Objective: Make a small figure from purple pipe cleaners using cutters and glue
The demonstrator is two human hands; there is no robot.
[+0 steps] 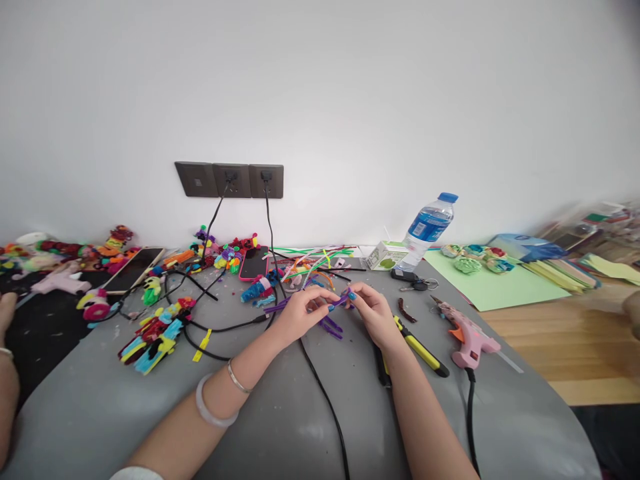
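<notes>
Between my two hands is a purple pipe cleaner (342, 300), pinched by the fingertips of both. My left hand (306, 312) comes in from the lower left, with two bangles on its wrist. On the other side, my right hand (369, 311) grips the twisted end of the same pipe cleaner. Purple stems (331, 328) lie on the grey table just below the fingers. Yellow-handled pliers (420, 347) rest beside my right forearm, partly hidden by it. A short dark brown twisted piece (406, 311) is nearby.
A pink hot glue gun (473, 343) lies at right, its black cord trailing forward. Behind stand a tilted water bottle (430, 230) and a drink carton (387, 255). Cables (323, 393) cross the table among colourful pipe-cleaner figures (157, 337). Other people's arms (7, 373) show at both edges.
</notes>
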